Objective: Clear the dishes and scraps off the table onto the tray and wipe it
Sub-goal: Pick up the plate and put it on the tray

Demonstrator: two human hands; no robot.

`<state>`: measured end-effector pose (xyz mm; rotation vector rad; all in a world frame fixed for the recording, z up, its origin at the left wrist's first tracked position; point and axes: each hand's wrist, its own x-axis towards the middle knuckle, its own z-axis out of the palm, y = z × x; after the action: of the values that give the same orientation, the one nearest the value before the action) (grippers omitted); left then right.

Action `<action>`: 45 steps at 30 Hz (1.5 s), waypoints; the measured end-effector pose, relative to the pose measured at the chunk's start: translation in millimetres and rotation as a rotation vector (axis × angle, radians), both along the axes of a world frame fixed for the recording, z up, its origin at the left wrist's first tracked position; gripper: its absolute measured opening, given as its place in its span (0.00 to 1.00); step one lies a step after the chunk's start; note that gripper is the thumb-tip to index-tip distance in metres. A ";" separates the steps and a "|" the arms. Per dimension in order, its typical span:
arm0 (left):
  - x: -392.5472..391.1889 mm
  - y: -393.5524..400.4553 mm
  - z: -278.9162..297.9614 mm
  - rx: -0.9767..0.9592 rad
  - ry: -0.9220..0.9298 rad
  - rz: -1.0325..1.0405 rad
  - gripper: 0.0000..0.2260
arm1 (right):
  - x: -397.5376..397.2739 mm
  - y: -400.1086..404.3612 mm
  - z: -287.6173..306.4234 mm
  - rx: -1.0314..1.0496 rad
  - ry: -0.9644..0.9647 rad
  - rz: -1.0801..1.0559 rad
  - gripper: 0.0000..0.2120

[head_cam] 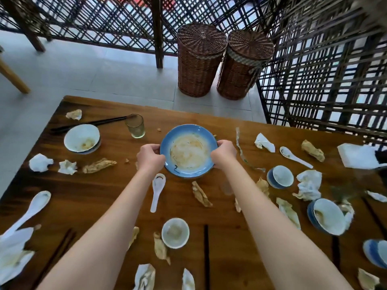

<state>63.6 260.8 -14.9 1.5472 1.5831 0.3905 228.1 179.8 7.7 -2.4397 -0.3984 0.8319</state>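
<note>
Two hands, one plate, three spoons

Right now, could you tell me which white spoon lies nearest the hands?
The spoon just below the left hand, beside the blue plate; the other two lie by the table's edges.

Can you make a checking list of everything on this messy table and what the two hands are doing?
Surface: wooden table, littered all over.
Job's things: blue plate, smeared with sauce; white bowl far left; small cup near; glass; spoon; black chopsticks. No tray seen.
Clutter: crumpled napkins, food scraps.
Hands: left hand and right hand grip the plate's opposite rims.
Cables: nothing seen.
Surroundings: two wicker baskets on the tiled floor, lattice screens behind.
</note>
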 end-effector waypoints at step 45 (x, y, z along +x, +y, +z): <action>25.3 -36.2 37.1 -0.101 -0.207 -0.029 0.18 | 24.4 -70.1 34.2 0.247 0.014 -0.091 0.17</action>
<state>88.9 224.6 22.2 1.4038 1.3975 0.4334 252.5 109.7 41.9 -2.2049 -0.3587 0.7157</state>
